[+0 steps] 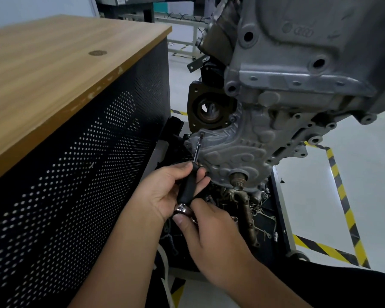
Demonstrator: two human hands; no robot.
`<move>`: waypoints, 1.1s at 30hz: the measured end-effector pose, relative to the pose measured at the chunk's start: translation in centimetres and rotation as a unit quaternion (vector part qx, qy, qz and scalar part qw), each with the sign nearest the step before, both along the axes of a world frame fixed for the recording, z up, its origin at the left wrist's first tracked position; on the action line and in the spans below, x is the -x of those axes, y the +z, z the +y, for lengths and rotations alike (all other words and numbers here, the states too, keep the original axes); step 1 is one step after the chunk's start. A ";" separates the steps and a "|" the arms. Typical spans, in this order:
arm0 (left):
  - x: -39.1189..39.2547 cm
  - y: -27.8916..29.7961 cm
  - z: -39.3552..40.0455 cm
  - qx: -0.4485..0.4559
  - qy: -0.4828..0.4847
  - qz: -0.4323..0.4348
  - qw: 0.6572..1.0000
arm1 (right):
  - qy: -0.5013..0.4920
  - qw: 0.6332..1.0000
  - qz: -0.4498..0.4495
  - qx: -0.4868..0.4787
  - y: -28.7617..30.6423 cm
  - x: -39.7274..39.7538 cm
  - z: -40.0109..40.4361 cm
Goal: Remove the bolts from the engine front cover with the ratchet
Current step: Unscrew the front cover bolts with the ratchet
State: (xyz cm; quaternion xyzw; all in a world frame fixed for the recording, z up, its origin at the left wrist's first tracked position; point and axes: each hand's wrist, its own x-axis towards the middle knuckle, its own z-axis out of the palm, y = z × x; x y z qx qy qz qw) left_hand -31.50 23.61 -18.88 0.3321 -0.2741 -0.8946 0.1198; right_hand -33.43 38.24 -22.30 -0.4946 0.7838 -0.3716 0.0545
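Note:
A grey cast engine front cover (238, 150) hangs on the engine at centre right. A black-handled ratchet driver (189, 185) points up and slightly right, its thin steel shaft (197, 150) reaching a bolt (202, 134) at the cover's upper left corner. My left hand (165, 187) grips the black handle from the left, fingers curled round it. My right hand (211, 232) pinches the chrome knob (182, 207) at the handle's lower end between thumb and fingers.
A wooden-topped cabinet (60, 70) with a black perforated side panel (76, 174) stands close on the left. Below the cover lie loose engine parts (245, 210) on a dark tray. Yellow-black floor tape (340, 187) marks the pale floor at right.

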 end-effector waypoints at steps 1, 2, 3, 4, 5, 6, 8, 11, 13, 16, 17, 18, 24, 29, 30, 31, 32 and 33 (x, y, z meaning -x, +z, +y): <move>0.0 0.0 0.0 0.002 0.001 -0.001 1.000 | -0.022 0.998 0.052 0.017 -0.4 -0.2 -0.1; 0.0 0.0 0.0 0.005 0.002 -0.003 1.000 | -0.039 0.994 0.095 0.045 -0.9 -0.1 -0.2; 0.1 -0.1 0.0 0.008 0.001 -0.004 1.000 | -0.049 0.989 0.122 0.074 -1.3 0.0 -0.1; 0.2 -0.1 0.0 0.011 -0.002 -0.004 1.000 | -0.047 0.985 0.134 0.103 -1.6 0.0 -0.1; 0.3 -0.2 0.0 0.015 -0.004 -0.006 1.000 | -0.034 0.982 0.137 0.124 -2.0 0.1 0.0; 0.4 -0.3 0.0 0.019 -0.004 -0.009 1.000 | -0.013 0.979 0.146 0.142 -2.3 0.0 0.1; 0.4 -0.5 -0.1 0.028 -0.003 -0.014 1.000 | 0.026 0.973 0.151 0.175 -2.6 -0.6 0.3; 0.4 -0.7 0.0 0.057 -0.005 -0.017 0.998 | -0.013 0.972 0.007 0.235 -1.1 -1.1 0.2; 0.3 -0.5 0.1 0.090 0.013 -0.027 0.996 | -0.123 0.944 -0.126 0.280 0.5 -0.3 0.0; 0.6 -0.1 0.2 0.129 0.056 -0.042 0.989 | -0.220 0.914 -0.242 0.242 2.1 1.6 0.0; 0.7 0.1 0.3 0.139 0.064 -0.049 0.987 | -0.225 0.908 -0.288 0.203 2.4 2.0 -0.1; 0.8 0.3 0.4 0.147 0.069 -0.055 0.985 | -0.225 0.892 -0.360 0.154 2.6 2.1 -0.3; 0.6 0.6 1.2 0.170 0.092 -0.066 0.979 | -0.131 0.736 -0.660 0.070 2.3 0.3 -2.1; 0.3 0.6 1.3 0.180 0.070 -0.066 0.979 | -0.130 0.732 -0.661 0.106 2.0 0.1 -2.6; 0.2 0.7 1.1 0.188 0.041 -0.076 0.978 | -0.130 0.731 -0.661 0.108 2.1 0.1 -2.6; 0.1 0.9 0.9 0.191 0.004 -0.090 0.978 | -0.129 0.726 -0.666 0.111 2.1 0.0 -2.4; 0.1 1.0 0.7 0.183 -0.034 -0.101 0.977 | -0.131 0.718 -0.674 0.113 2.1 -0.1 -2.3; 0.0 1.2 0.5 0.176 -0.059 -0.104 0.977 | -0.133 0.710 -0.682 0.117 2.2 -0.2 -2.3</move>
